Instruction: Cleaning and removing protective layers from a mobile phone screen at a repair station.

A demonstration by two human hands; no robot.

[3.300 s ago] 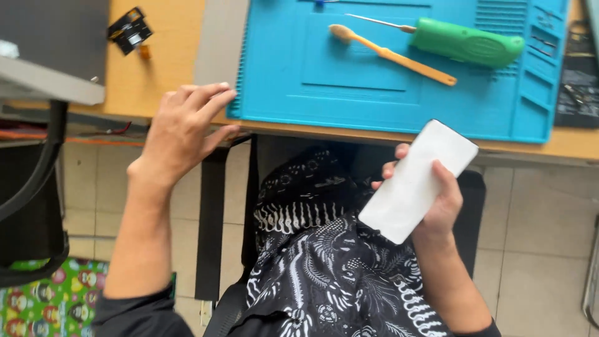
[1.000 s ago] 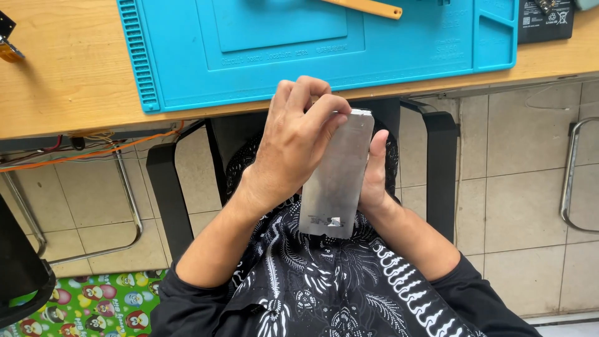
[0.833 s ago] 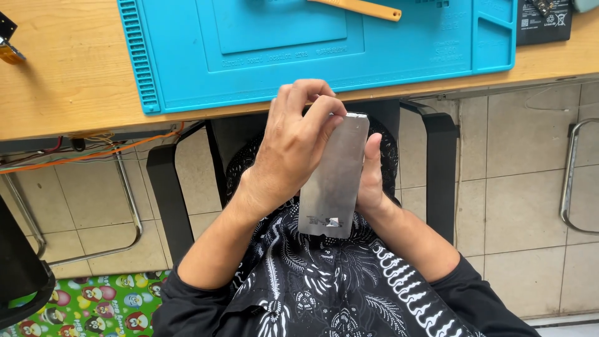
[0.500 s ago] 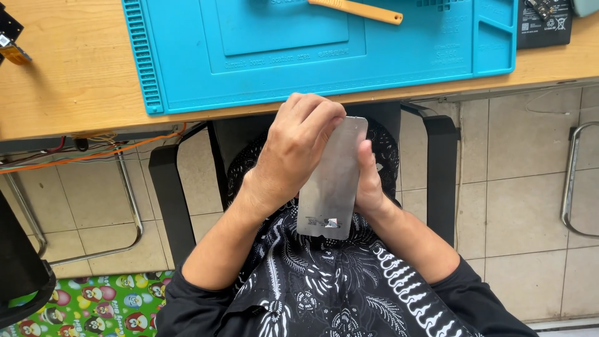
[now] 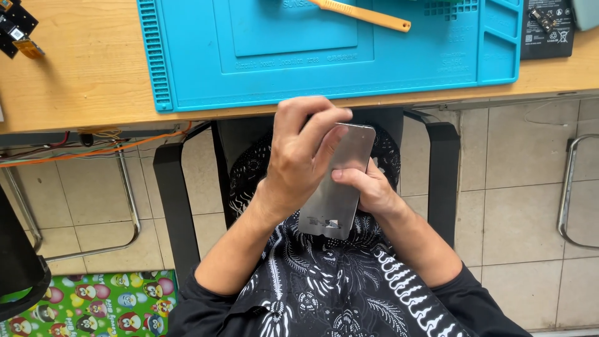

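Grey and flat, the thin metal plate (image 5: 335, 187) sat over your lap just below the wooden desk's (image 5: 75, 68) edge, nudged a little higher than half a second earlier. Your left hand (image 5: 299, 156) had curled further over its top left corner, fingers closed on the edge; your right hand (image 5: 368, 187) cupped it from behind, thumb pressed across the face. Well apart, on the blue silicone work mat (image 5: 337, 62), lay an orange plastic pry stick (image 5: 362, 14); nothing blocked you.
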